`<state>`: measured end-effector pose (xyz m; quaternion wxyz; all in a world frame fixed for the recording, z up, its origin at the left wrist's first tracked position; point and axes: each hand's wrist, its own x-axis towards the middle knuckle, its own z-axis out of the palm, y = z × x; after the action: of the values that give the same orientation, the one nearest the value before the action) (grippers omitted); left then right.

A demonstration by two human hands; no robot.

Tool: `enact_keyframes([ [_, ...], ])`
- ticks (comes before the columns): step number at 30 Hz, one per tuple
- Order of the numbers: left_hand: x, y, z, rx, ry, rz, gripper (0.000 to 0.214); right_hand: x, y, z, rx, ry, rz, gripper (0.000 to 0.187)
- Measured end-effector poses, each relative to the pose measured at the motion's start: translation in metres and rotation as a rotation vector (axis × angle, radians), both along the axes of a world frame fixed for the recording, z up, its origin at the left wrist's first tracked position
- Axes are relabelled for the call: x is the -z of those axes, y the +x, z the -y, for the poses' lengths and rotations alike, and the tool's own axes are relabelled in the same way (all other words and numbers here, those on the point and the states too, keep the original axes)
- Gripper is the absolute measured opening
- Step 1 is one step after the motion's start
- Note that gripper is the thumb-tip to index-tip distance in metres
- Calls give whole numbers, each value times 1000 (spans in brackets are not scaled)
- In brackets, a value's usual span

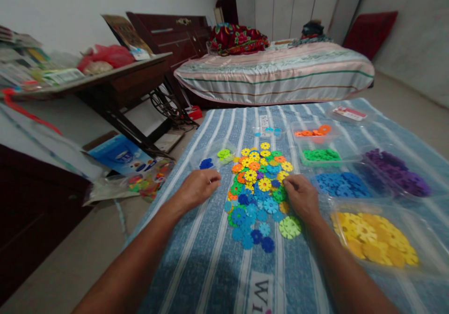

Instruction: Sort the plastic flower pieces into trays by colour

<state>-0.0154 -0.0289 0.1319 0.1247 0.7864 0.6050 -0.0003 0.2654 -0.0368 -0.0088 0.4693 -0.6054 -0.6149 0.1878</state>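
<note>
A loose pile of notched plastic snowflake discs (261, 197) lies on the striped cloth, in yellow, orange, green, purple and several blues. My right hand (302, 196) is at the pile's right edge, thumb and fingers pinched together at a yellow snowflake disc (282, 176). Just left of the pile is my left hand (198, 189), its fingers curled closed; whatever they hold, if anything, is hidden. Beyond it, clear containers hold dark blue discs (206, 163) and light green discs (224, 155). A larger light green disc (290, 227) lies below my right hand.
Clear tubs on the right hold yellow discs (375, 239), blue discs (342, 184), purple discs (396, 171), green discs (321, 155) and orange discs (312, 132). A labelled clear box (351, 113) sits behind. Beyond the table stand a bed (277, 73) and a cluttered sewing table (115, 73).
</note>
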Motion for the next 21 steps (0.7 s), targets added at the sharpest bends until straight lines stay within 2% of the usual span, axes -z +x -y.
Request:
enact_keyframes([
  [3, 13, 18, 33, 97, -123, 82, 18, 1, 1, -1, 3, -3, 6, 23],
  [7, 30, 31, 57, 92, -145, 61, 16, 2, 1, -1, 6, 5, -4, 24],
  [14, 39, 34, 63, 40, -143, 6, 26, 1, 0, 0, 9, -2, -11, 24],
  [21, 41, 36, 63, -34, -158, 113, 15, 4, 0, -2, -8, 6, -11, 22],
])
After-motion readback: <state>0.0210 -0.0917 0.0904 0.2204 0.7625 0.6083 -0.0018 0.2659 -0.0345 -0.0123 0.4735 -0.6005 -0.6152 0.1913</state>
